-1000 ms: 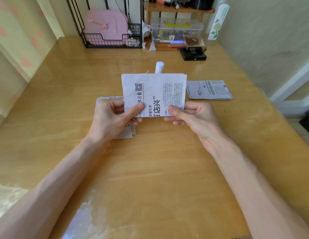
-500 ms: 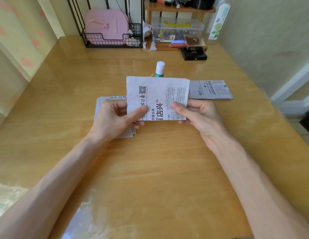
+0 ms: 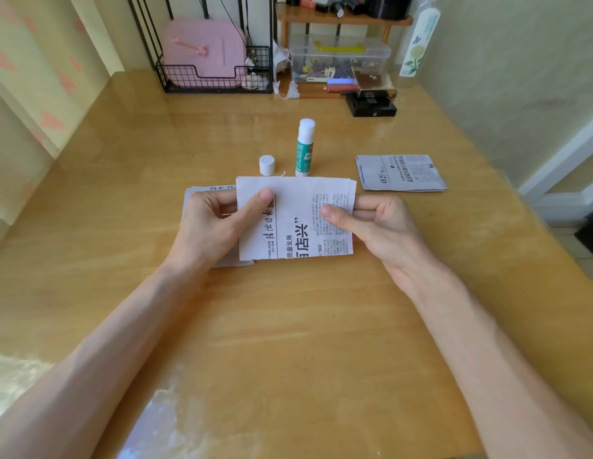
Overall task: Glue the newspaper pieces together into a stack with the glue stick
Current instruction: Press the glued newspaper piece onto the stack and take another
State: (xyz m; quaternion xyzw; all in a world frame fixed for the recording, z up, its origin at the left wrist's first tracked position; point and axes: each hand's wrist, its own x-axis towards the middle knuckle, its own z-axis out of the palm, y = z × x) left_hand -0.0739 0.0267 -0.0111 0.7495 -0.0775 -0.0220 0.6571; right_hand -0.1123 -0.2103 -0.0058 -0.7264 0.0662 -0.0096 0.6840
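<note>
- Two hands share one newspaper piece (image 3: 298, 200) at mid-frame. The left hand (image 3: 215, 223) pinches its left edge with the thumb on top, and the right hand (image 3: 371, 223) pinches its right edge the same way.
- The sheet's long side runs left to right across the frame, with the print turned sideways.
- The pile (image 3: 215, 188) it looks meant for lies on the table (image 3: 288, 326), below and left of the sheet. The left hand covers most of the pile, so the sheet would need to slide toward the left of the frame to line up.
- I can't tell whether the sheet's underside carries glue.
- The glue stick (image 3: 303, 150) stands upright and uncapped just above the sheet's top edge (its cap (image 3: 267, 165) sits just to its left). It is roughly between the two thumbs and perhaps slightly closer to the right one.
- Some loose pieces (image 3: 401, 173) wait at right of centre, nearer the right hand.
</note>
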